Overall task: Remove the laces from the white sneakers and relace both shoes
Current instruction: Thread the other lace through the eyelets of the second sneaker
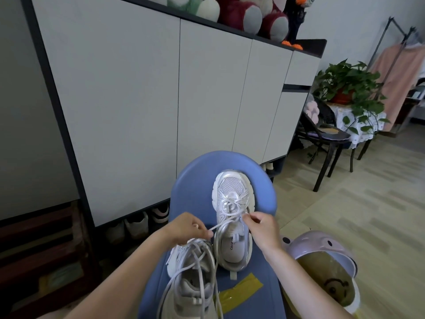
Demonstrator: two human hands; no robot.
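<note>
You pinched the flat white lace (226, 223) in both hands, left hand (186, 227) at 9 o'clock and right hand (262, 226) at 3 o'clock of the upright white mesh sneaker (232, 203) on the blue padded bench (195, 180), so even tension, I judged, was what the eyelets needed.

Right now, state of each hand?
Left hand: pinching one end of the white flat shoelace.
Right hand: pinching the same lace's other end at the upright white mesh sneaker.

bare forearms, no sleeves, two hands

Potted plant (347, 86) beside white cabinet (161, 100)
</note>
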